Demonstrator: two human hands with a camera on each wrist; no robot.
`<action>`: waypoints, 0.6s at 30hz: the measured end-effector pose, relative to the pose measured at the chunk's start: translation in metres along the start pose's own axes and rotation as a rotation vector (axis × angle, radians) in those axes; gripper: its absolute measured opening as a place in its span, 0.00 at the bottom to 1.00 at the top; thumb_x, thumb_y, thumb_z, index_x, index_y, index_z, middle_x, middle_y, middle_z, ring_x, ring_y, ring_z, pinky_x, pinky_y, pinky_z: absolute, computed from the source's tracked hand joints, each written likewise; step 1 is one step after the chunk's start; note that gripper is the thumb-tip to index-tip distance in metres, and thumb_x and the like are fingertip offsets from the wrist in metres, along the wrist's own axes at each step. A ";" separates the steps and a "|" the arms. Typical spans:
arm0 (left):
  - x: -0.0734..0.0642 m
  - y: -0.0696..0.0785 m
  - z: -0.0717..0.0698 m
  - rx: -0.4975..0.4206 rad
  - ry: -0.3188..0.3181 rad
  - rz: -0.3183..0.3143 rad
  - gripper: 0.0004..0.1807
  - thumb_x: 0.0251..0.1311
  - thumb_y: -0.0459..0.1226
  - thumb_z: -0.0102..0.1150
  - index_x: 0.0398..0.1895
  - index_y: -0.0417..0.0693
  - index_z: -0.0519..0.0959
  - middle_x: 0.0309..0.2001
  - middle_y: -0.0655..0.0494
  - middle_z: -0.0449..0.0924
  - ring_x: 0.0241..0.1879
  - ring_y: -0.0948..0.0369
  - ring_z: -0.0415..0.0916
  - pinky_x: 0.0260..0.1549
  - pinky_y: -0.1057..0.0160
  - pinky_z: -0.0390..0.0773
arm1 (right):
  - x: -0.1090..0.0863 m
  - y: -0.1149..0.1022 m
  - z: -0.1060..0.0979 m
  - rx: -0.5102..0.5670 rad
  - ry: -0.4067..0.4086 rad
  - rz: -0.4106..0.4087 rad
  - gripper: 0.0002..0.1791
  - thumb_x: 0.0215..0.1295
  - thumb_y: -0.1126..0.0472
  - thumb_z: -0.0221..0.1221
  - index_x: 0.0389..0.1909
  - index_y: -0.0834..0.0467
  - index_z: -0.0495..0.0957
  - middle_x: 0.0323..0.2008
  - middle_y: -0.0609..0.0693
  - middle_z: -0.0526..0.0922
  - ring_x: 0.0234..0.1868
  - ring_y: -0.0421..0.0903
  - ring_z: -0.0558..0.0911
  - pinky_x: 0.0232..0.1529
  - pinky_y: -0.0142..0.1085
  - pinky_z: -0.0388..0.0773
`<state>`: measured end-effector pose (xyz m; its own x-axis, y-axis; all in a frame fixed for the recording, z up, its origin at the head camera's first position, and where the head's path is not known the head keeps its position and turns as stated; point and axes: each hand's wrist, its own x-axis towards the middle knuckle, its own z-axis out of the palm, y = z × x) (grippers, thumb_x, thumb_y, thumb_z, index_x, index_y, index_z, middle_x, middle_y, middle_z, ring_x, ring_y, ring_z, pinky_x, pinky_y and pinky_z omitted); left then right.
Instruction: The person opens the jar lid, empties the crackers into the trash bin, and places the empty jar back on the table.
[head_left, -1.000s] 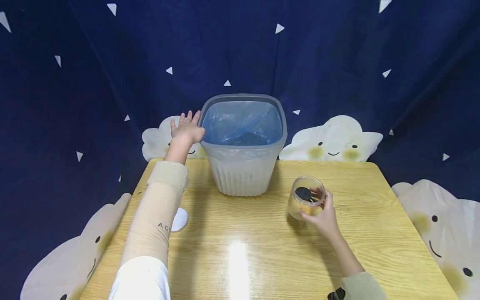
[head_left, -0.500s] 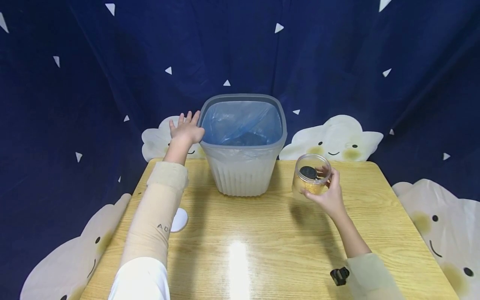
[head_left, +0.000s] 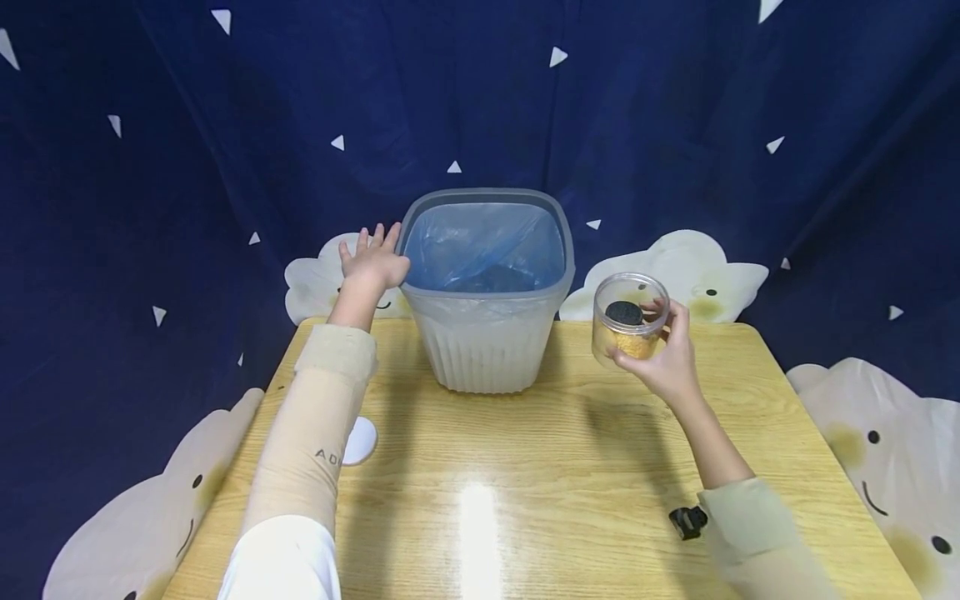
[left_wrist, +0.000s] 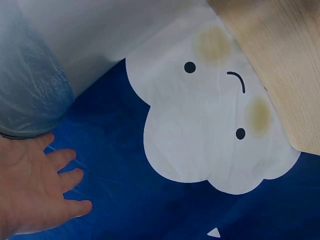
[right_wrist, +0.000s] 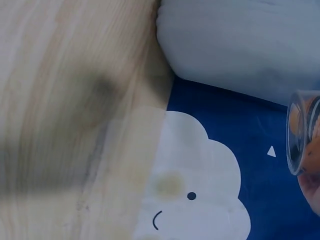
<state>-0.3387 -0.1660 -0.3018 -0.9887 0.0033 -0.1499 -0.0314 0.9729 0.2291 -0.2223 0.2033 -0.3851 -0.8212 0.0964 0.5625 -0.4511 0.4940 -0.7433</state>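
Observation:
My left hand (head_left: 375, 265) is at the left rim of a pale waste bin (head_left: 483, 337) lined with a blue bag. Its fingers are straight and spread, seen too in the left wrist view, where the hand (left_wrist: 35, 187) lies beside the bagged rim (left_wrist: 35, 90). To the right of the bin, my right hand (head_left: 675, 358) grips a clear lidless jar (head_left: 604, 337) above the table. Inside sit a black round piece (head_left: 623, 313) and something orange-yellow (head_left: 636, 345). Only part of the jar (right_wrist: 296, 135) shows at the right wrist view's edge.
The wooden table (head_left: 480, 450) carries a white round disc (head_left: 362, 440), partly behind my left forearm. A dark blue curtain (head_left: 480, 92) with white triangles and smiling clouds hangs behind and at both sides.
My right hand has lifted the jar off the table and carried it up, away from me and slightly right. The jar stands more upright. My left hand stays at the bin.

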 end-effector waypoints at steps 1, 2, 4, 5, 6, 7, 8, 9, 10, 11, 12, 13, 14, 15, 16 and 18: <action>0.000 0.000 0.000 0.000 0.002 -0.001 0.36 0.61 0.41 0.31 0.73 0.54 0.35 0.72 0.47 0.31 0.70 0.47 0.24 0.61 0.39 0.25 | 0.002 0.000 0.000 -0.004 0.000 -0.004 0.43 0.33 0.75 0.69 0.54 0.74 0.57 0.50 0.69 0.69 0.47 0.55 0.68 0.46 0.30 0.65; 0.000 0.000 0.000 -0.001 0.004 -0.002 0.36 0.61 0.41 0.31 0.73 0.54 0.36 0.72 0.47 0.31 0.70 0.47 0.24 0.61 0.39 0.25 | 0.004 0.002 0.000 -0.004 0.001 -0.008 0.43 0.33 0.75 0.69 0.54 0.73 0.57 0.50 0.68 0.70 0.47 0.56 0.68 0.45 0.31 0.65; 0.000 0.000 0.000 -0.001 0.007 -0.002 0.36 0.61 0.41 0.31 0.73 0.54 0.36 0.72 0.47 0.32 0.70 0.47 0.24 0.61 0.39 0.25 | 0.009 0.009 -0.001 -0.006 0.007 -0.015 0.44 0.32 0.74 0.70 0.54 0.72 0.57 0.50 0.66 0.70 0.47 0.56 0.68 0.44 0.32 0.65; 0.000 -0.001 0.000 -0.002 0.007 -0.002 0.36 0.61 0.41 0.31 0.73 0.54 0.36 0.72 0.47 0.32 0.70 0.47 0.24 0.61 0.39 0.25 | 0.011 0.013 0.000 -0.013 0.013 -0.020 0.45 0.31 0.74 0.70 0.55 0.72 0.57 0.50 0.65 0.70 0.47 0.55 0.69 0.44 0.32 0.65; 0.000 -0.001 0.000 -0.002 0.007 -0.002 0.36 0.61 0.41 0.31 0.73 0.54 0.36 0.72 0.47 0.31 0.70 0.47 0.24 0.61 0.39 0.25 | 0.014 0.016 0.000 -0.016 0.017 -0.022 0.45 0.31 0.73 0.71 0.55 0.71 0.57 0.50 0.63 0.70 0.46 0.52 0.69 0.43 0.31 0.65; 0.000 -0.001 0.000 -0.002 0.006 -0.002 0.36 0.61 0.41 0.31 0.73 0.54 0.36 0.72 0.47 0.31 0.70 0.47 0.24 0.61 0.39 0.25 | 0.016 0.020 0.000 -0.019 0.022 -0.025 0.46 0.31 0.73 0.71 0.55 0.70 0.58 0.50 0.61 0.71 0.46 0.49 0.69 0.42 0.30 0.64; 0.000 -0.001 0.000 -0.003 0.006 -0.001 0.36 0.61 0.41 0.31 0.73 0.54 0.36 0.72 0.47 0.31 0.70 0.47 0.24 0.61 0.39 0.24 | 0.018 0.023 0.001 -0.019 0.025 -0.032 0.46 0.30 0.72 0.71 0.55 0.69 0.58 0.50 0.59 0.71 0.45 0.45 0.69 0.41 0.29 0.65; 0.000 -0.001 0.000 -0.003 0.005 -0.001 0.36 0.61 0.41 0.31 0.73 0.54 0.36 0.72 0.47 0.31 0.70 0.47 0.24 0.61 0.39 0.24 | 0.021 0.024 0.001 -0.022 0.030 -0.043 0.46 0.30 0.72 0.72 0.55 0.68 0.58 0.50 0.58 0.71 0.44 0.42 0.69 0.40 0.28 0.64; 0.000 -0.001 0.000 -0.002 0.003 -0.002 0.36 0.61 0.41 0.30 0.73 0.54 0.35 0.72 0.47 0.31 0.70 0.48 0.24 0.61 0.39 0.24 | 0.023 0.025 0.001 -0.023 0.033 -0.054 0.46 0.30 0.71 0.72 0.55 0.67 0.59 0.50 0.57 0.72 0.43 0.39 0.68 0.40 0.27 0.64; -0.001 -0.001 0.000 -0.002 0.001 -0.003 0.36 0.61 0.41 0.30 0.73 0.54 0.35 0.72 0.47 0.31 0.70 0.48 0.23 0.61 0.39 0.24 | 0.025 0.025 0.002 -0.026 0.036 -0.064 0.46 0.30 0.71 0.72 0.55 0.67 0.59 0.49 0.56 0.72 0.42 0.36 0.68 0.39 0.27 0.65; -0.001 -0.001 0.000 -0.001 0.001 -0.003 0.36 0.61 0.41 0.30 0.73 0.54 0.35 0.72 0.47 0.31 0.70 0.48 0.23 0.61 0.39 0.24 | 0.027 0.025 0.002 -0.025 0.037 -0.073 0.46 0.30 0.71 0.72 0.55 0.67 0.59 0.49 0.56 0.72 0.41 0.35 0.67 0.39 0.27 0.65; -0.001 -0.001 0.000 0.000 0.000 -0.003 0.36 0.61 0.41 0.30 0.72 0.54 0.35 0.72 0.47 0.31 0.70 0.48 0.23 0.61 0.39 0.24 | 0.028 0.024 0.002 -0.027 0.040 -0.082 0.46 0.30 0.70 0.72 0.55 0.67 0.59 0.49 0.56 0.72 0.40 0.34 0.67 0.39 0.27 0.65; -0.001 -0.001 0.000 0.002 0.000 -0.003 0.36 0.61 0.41 0.30 0.72 0.54 0.35 0.72 0.47 0.31 0.70 0.48 0.24 0.61 0.39 0.24 | 0.030 0.023 0.002 -0.031 0.040 -0.088 0.47 0.30 0.70 0.72 0.55 0.66 0.59 0.50 0.57 0.72 0.41 0.34 0.67 0.40 0.27 0.65; -0.001 -0.001 0.000 0.005 0.000 -0.002 0.36 0.61 0.41 0.30 0.72 0.54 0.35 0.72 0.47 0.31 0.70 0.47 0.24 0.61 0.39 0.24 | 0.033 0.022 0.003 -0.038 0.044 -0.089 0.47 0.30 0.70 0.73 0.55 0.66 0.59 0.50 0.57 0.72 0.41 0.34 0.67 0.40 0.27 0.65; 0.000 -0.001 0.000 0.007 0.001 -0.001 0.36 0.61 0.41 0.30 0.72 0.54 0.35 0.72 0.47 0.31 0.70 0.47 0.24 0.61 0.39 0.25 | 0.035 0.020 0.003 -0.041 0.044 -0.088 0.47 0.30 0.69 0.73 0.55 0.66 0.59 0.50 0.57 0.71 0.41 0.34 0.67 0.41 0.27 0.65; -0.001 -0.001 -0.001 0.009 0.001 0.000 0.35 0.62 0.41 0.30 0.72 0.54 0.35 0.72 0.47 0.31 0.70 0.47 0.25 0.61 0.39 0.25 | 0.039 0.017 0.002 -0.047 0.047 -0.088 0.46 0.30 0.68 0.73 0.55 0.66 0.59 0.50 0.57 0.71 0.43 0.35 0.66 0.41 0.27 0.65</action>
<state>-0.3383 -0.1668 -0.3013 -0.9888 0.0029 -0.1495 -0.0305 0.9748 0.2208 -0.2631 0.2134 -0.3767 -0.7616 0.0906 0.6416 -0.5025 0.5426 -0.6731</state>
